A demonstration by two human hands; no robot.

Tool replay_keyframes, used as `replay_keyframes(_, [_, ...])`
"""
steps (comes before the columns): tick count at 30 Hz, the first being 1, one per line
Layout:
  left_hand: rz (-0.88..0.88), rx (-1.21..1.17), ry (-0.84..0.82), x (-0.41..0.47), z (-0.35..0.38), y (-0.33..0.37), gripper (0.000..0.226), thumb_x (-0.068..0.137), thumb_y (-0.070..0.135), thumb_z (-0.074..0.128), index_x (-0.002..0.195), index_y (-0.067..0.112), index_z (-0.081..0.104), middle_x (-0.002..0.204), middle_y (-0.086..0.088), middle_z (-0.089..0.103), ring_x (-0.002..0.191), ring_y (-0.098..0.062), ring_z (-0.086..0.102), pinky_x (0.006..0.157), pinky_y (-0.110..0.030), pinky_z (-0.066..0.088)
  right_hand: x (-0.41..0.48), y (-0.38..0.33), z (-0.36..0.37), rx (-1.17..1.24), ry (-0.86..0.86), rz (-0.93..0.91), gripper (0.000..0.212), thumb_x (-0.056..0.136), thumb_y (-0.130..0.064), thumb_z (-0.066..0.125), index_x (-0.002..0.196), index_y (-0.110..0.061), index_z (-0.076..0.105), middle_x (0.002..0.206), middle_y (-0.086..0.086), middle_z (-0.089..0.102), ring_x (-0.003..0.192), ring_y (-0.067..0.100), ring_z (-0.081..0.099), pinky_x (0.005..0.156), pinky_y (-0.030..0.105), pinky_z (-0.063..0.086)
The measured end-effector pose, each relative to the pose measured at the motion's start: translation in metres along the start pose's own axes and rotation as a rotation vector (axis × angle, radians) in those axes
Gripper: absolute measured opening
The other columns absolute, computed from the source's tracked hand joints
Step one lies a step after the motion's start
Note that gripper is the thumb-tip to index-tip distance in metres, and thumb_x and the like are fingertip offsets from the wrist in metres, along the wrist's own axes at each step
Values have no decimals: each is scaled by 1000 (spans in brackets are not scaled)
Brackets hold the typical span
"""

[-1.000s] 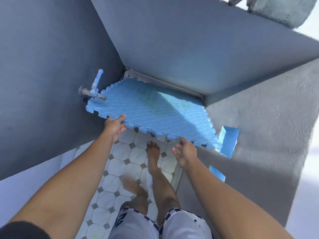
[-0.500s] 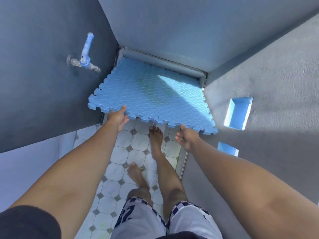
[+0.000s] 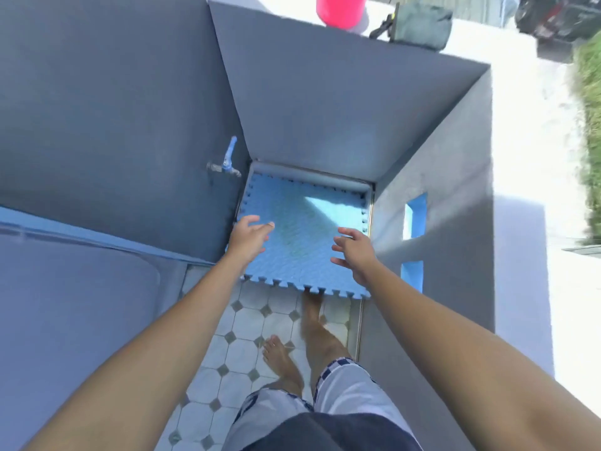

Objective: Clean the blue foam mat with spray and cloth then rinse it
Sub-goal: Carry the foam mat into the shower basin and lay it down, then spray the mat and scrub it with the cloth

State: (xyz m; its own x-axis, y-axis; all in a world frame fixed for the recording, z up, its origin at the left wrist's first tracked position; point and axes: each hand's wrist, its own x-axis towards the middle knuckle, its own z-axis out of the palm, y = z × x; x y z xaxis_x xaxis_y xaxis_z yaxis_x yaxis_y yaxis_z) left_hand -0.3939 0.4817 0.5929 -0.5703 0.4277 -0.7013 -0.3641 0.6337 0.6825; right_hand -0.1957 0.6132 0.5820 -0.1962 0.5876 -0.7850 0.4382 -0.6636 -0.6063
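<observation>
Blue foam mat (image 3: pixel 302 252) — prob. light & floppy, grab near toothed edge; left hand (image 3: pixel 248 237), right hand (image 3: pixel 353 252) splayed, empty.

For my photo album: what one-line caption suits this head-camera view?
Left hand and right hand, fingers spread, over a blue foam mat in a grey-walled corner near a wall tap.

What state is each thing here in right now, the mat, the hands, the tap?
blue foam mat: lying in the walled corner, in no hand's grip.
left hand: open, fingers spread over the mat.
right hand: open, fingers spread over the mat.
tap: no water seen running.
</observation>
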Motion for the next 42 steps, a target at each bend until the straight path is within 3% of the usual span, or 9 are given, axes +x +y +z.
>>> replay_keyframes(9, [393, 178, -38, -78, -4, 132, 35, 86, 37, 75, 114, 27, 57, 109, 5, 71, 101, -19, 68, 91, -47, 57, -93, -90, -55, -91, 28, -306, 13, 97, -9, 59, 100, -20, 63, 100, 5, 63, 81, 17, 63, 64, 33, 58])
replay_keyframes(13, [528, 221, -9, -82, 13, 189, 40, 92, 29, 74, 126, 16, 59, 111, 2, 67, 89, -16, 65, 93, -36, 53, -93, -140, -73, -177, 97, -443, 13, 96, -9, 60, 99, -20, 64, 93, 3, 64, 73, 12, 63, 69, 40, 58])
replay_keyframes(17, [611, 286, 15, -66, 29, 239, 47, 93, 32, 73, 133, 16, 55, 120, 2, 65, 97, -19, 66, 92, -37, 54, -81, -197, -81, -290, 161, -626, 10, 93, -10, 64, 101, -17, 65, 86, -3, 62, 69, 9, 60, 56, 28, 57])
replay_keyframes(25, [735, 272, 139, 7, 80, 358, 63, 86, 35, 79, 138, 18, 47, 129, 3, 56, 114, -15, 53, 91, -28, 39, 14, -324, -93, -592, 243, -876, 28, 90, -21, 71, 117, -18, 67, 117, -2, 64, 109, 14, 59, 100, 28, 45])
replay_keyframes(29, [784, 271, 289, 66, 97, 422, 88, 77, 46, 84, 147, 12, 43, 144, -4, 53, 129, -22, 54, 106, -38, 46, 74, -384, -96, -773, 225, -1000, 53, 87, -32, 75, 135, -20, 56, 148, 2, 44, 140, 20, 36, 113, 33, 33])
replay_keyframes(33, [789, 191, 191, 102, 110, 471, 96, 76, 46, 86, 153, 19, 36, 154, 0, 47, 138, -18, 50, 116, -38, 41, 127, -414, -100, -1048, 198, -986, 89, 81, -50, 76, 155, -27, 32, 166, 2, 17, 153, 26, 9, 121, 48, 17])
replay_keyframes(36, [851, 137, 104, 118, 119, 493, 96, 72, 57, 87, 151, 31, 38, 150, 12, 49, 135, -12, 54, 114, -36, 45, 156, -398, -105, -1303, 201, -861, 92, 87, -57, 67, 159, -35, 13, 168, 0, 3, 155, 25, 0, 120, 56, 19])
replay_keyframes(39, [961, 82, 64, 117, 130, 505, 72, 87, 40, 80, 149, 26, 44, 142, 11, 52, 127, -1, 56, 98, -12, 47, 165, -382, -102, -1272, 341, -918, 78, 92, -39, 68, 156, -36, 25, 165, 4, 21, 152, 26, 15, 116, 54, 29])
replay_keyframes(42, [1032, 48, 87, 101, 140, 512, 24, 102, 24, 64, 121, 32, 52, 105, 6, 61, 76, 12, 67, 67, -11, 54, 161, -386, -98, -1254, 417, -945, 69, 89, -27, 71, 150, -34, 40, 155, 5, 37, 143, 26, 32, 106, 49, 35])
